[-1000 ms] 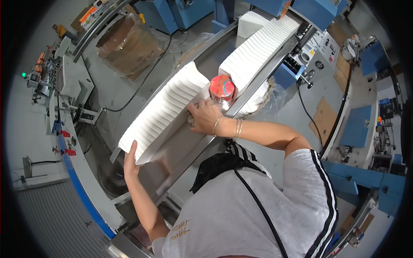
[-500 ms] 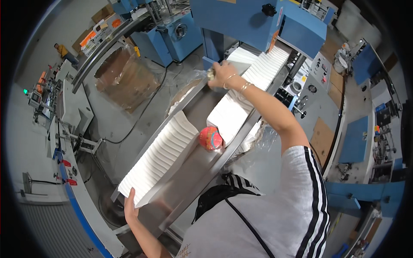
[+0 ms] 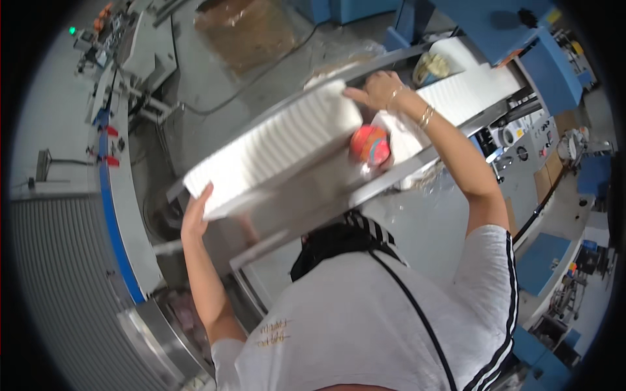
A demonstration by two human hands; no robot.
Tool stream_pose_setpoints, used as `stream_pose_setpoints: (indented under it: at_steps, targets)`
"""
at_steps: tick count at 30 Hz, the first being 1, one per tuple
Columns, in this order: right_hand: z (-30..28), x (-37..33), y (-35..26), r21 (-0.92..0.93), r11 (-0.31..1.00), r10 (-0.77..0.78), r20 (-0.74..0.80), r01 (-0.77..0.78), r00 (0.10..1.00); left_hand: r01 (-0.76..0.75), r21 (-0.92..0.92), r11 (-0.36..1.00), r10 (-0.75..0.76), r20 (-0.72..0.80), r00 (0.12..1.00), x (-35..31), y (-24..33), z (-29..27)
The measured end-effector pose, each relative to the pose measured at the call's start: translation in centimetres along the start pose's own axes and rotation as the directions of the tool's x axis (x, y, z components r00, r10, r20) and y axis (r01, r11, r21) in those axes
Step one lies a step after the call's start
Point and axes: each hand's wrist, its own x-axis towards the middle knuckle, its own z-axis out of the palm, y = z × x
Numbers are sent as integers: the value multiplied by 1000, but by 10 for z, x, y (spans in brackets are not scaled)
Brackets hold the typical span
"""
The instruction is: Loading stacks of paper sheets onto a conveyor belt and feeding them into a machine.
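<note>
A long row of folded white sheets (image 3: pixel 277 140) lies in a metal trough (image 3: pixel 293 195). My left hand (image 3: pixel 197 212) grips its near left end, a finger along the side and the others partly hidden. At the far right end is my right hand (image 3: pixel 381 92), fingers apart and thumb touching or almost touching the last sheets. A round red and orange object (image 3: pixel 370 144), its kind unclear, sits in the trough beside that end. Behind my right hand is a cream-yellow bundle (image 3: pixel 432 67), too blurred to name. A second row of white sheets (image 3: pixel 473 94) extends right.
The trough leads to a blue machine (image 3: pixel 502 26) with a control panel (image 3: pixel 538 130) at the right. A cardboard box under clear plastic (image 3: pixel 244 32) stands on the floor beyond. A bench with a blue edge (image 3: pixel 117 215) runs along the left.
My right hand has let go of the cream-yellow bundle and come left to the row's far end. My left hand stays at the near end. The whole view has shifted and turned.
</note>
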Motion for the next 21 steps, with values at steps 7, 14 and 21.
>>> stream_pose_setpoints:
  at_steps: [7, 14, 21]
  targets:
    - [17, 27, -80, 575, 818, -75, 135, -17, 988, 79, 87, 993, -78, -21, 997, -10, 18, 4]
    - [32, -9, -162, 711, 701, -107, 180, -54, 978, 123, 173, 977, -127, 11, 992, -12, 11, -64]
    - [69, -33, -168, 932, 263, 7, 256, -249, 967, 184, 131, 974, -191, 42, 981, -22, 20, -110]
